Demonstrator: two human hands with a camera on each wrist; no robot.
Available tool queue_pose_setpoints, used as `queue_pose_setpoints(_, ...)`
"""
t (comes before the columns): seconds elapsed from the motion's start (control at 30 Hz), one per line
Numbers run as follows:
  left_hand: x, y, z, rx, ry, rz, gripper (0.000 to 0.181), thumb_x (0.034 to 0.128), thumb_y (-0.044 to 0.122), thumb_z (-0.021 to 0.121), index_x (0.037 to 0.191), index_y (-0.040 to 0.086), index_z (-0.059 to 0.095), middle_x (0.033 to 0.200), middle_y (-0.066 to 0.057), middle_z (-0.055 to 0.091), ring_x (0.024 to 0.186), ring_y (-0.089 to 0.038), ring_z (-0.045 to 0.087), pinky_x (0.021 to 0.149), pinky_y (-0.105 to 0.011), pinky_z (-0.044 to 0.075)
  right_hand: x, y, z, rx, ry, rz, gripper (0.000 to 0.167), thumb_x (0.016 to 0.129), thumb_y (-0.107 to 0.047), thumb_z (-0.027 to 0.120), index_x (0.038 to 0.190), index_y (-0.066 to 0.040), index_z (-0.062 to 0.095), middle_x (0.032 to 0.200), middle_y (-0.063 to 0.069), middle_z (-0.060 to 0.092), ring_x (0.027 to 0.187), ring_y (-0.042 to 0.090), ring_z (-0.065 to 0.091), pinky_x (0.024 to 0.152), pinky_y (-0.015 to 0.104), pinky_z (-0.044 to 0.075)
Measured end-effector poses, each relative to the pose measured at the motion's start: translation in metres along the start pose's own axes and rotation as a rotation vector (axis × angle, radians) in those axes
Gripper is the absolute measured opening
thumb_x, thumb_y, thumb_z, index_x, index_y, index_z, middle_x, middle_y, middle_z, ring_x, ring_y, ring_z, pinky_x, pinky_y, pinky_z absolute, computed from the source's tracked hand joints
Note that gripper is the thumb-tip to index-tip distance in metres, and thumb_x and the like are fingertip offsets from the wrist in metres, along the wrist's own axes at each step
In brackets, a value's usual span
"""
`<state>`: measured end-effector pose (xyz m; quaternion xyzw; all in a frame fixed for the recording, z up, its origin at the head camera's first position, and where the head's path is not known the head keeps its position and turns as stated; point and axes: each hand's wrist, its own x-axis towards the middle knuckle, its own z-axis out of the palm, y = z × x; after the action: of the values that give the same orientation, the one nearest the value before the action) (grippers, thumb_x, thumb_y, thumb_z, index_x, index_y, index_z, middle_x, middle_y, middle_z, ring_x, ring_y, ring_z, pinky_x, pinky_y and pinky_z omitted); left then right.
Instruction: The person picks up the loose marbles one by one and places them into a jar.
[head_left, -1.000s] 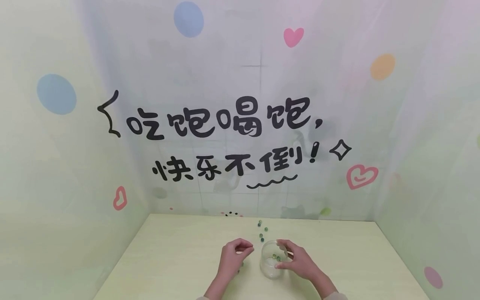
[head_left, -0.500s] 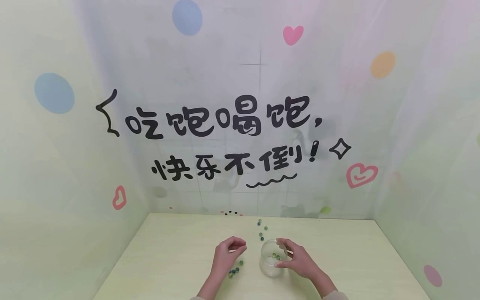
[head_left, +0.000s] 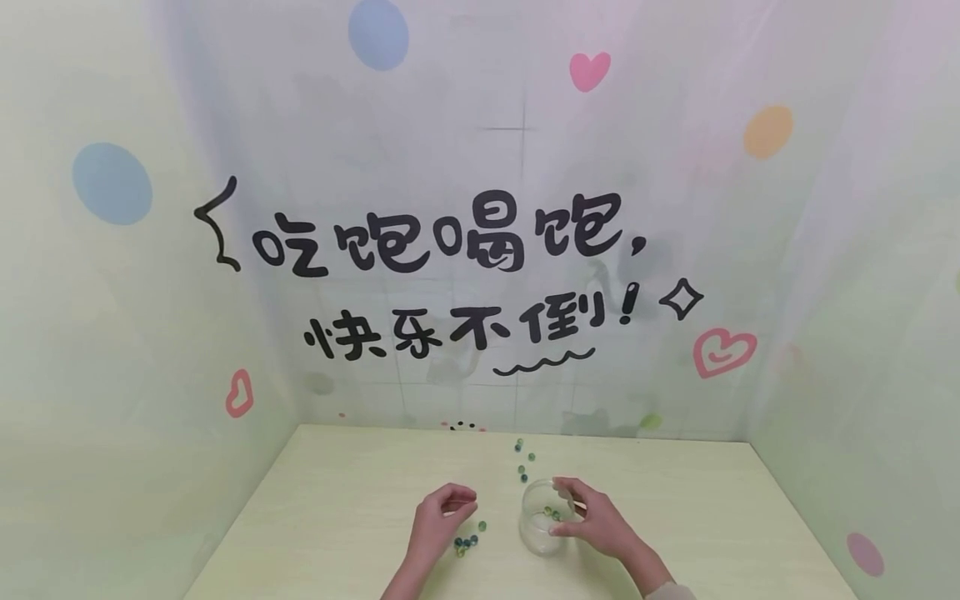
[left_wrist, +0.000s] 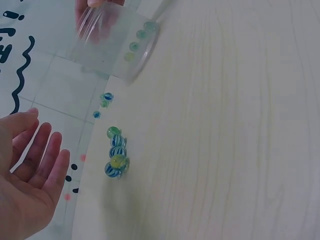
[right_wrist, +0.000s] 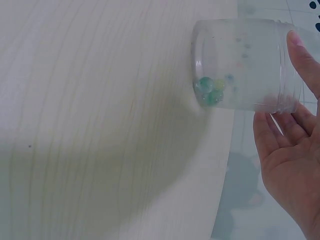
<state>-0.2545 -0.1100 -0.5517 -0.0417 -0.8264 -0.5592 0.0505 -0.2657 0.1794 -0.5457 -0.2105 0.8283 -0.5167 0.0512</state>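
A clear jar [head_left: 542,533] stands on the table, gripped near its rim by the right hand [head_left: 596,518]. In the right wrist view the thumb and fingers of the right hand [right_wrist: 295,160] lie on either side of the jar [right_wrist: 250,65], and several green and yellow marbles [right_wrist: 210,91] lie at its bottom. My left hand [head_left: 437,527] hovers left of the jar, above and left of a cluster of blue, green and yellow marbles [head_left: 466,543]. The left wrist view shows the left hand [left_wrist: 30,175] with relaxed, slightly bent fingers and nothing between them, beside those marbles [left_wrist: 116,152].
Several more marbles [head_left: 523,470] lie behind the jar on the pale wooden table [head_left: 345,500]. A printed curtain [head_left: 450,150] with black lettering, dots and hearts surrounds the table at the back and on both sides.
My left hand has moved left, away from the jar, uncovering the marble cluster that it mostly hid before. The right hand and the jar have stayed in place.
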Motion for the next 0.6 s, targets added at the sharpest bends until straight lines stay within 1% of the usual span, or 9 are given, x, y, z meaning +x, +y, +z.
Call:
queue_pose_setpoints(0.2,0.0,-0.008,-0.005,0.008,0.011,-0.025,0.018,0.0892,0.011,0.071,0.105,0.003,0.07,0.103,-0.009,0.075,0.092,-0.015,0.071,0.083,-0.023,0.059,0.0,0.0,0.0,-0.005,0.002,0.001,0.07,0.083,-0.015,0.081,0.139,0.009,0.046,0.14,0.033,0.052,0.133,0.05,0.047,0.106,0.048,0.048)
queue_pose_setpoints(0.23,-0.001,-0.009,-0.006,0.007,0.012,-0.019,0.018,0.0891,0.011,0.071,0.105,0.003,0.07,0.103,-0.01,0.075,0.092,-0.016,0.071,0.083,-0.024,0.06,0.0,-0.001,0.0,-0.007,0.003,0.002,0.07,0.083,-0.016,0.081,0.139,0.008,0.046,0.14,0.033,0.052,0.133,0.05,0.046,0.106,0.048,0.048)
queue_pose_setpoints(0.33,-0.003,-0.012,-0.008,-0.01,0.011,-0.027,0.019,0.0887,0.01,0.072,0.105,0.002,0.07,0.103,-0.011,0.075,0.093,-0.017,0.072,0.083,-0.024,0.059,0.0,-0.001,0.0,-0.013,0.007,0.007,0.071,0.082,-0.016,0.081,0.139,0.008,0.046,0.14,0.033,0.051,0.133,0.05,0.046,0.106,0.048,0.048)
queue_pose_setpoints(0.43,-0.005,-0.014,-0.009,-0.007,0.012,-0.023,0.018,0.0881,0.01,0.072,0.104,0.002,0.07,0.103,-0.012,0.075,0.093,-0.019,0.071,0.083,-0.023,0.059,0.001,0.0,0.0,-0.014,0.008,0.012,0.071,0.082,-0.016,0.082,0.139,0.007,0.047,0.141,0.032,0.051,0.133,0.049,0.047,0.106,0.047,0.048)
queue_pose_setpoints(0.53,-0.007,-0.017,-0.01,-0.003,0.009,-0.043,0.018,0.088,0.01,0.072,0.104,0.003,0.07,0.103,-0.012,0.075,0.094,-0.019,0.071,0.082,-0.024,0.059,0.001,0.001,0.0,-0.009,0.005,0.014,0.071,0.082,-0.017,0.082,0.139,0.007,0.047,0.141,0.032,0.051,0.133,0.049,0.047,0.106,0.047,0.048)
queue_pose_setpoints(0.6,-0.008,-0.019,-0.011,0.004,0.007,-0.056,0.019,0.088,0.011,0.072,0.104,0.002,0.07,0.103,-0.012,0.075,0.094,-0.02,0.071,0.083,-0.027,0.06,0.001,0.002,0.0,-0.005,0.002,0.011,0.071,0.082,-0.017,0.082,0.139,0.007,0.047,0.14,0.032,0.051,0.133,0.049,0.047,0.106,0.047,0.048)
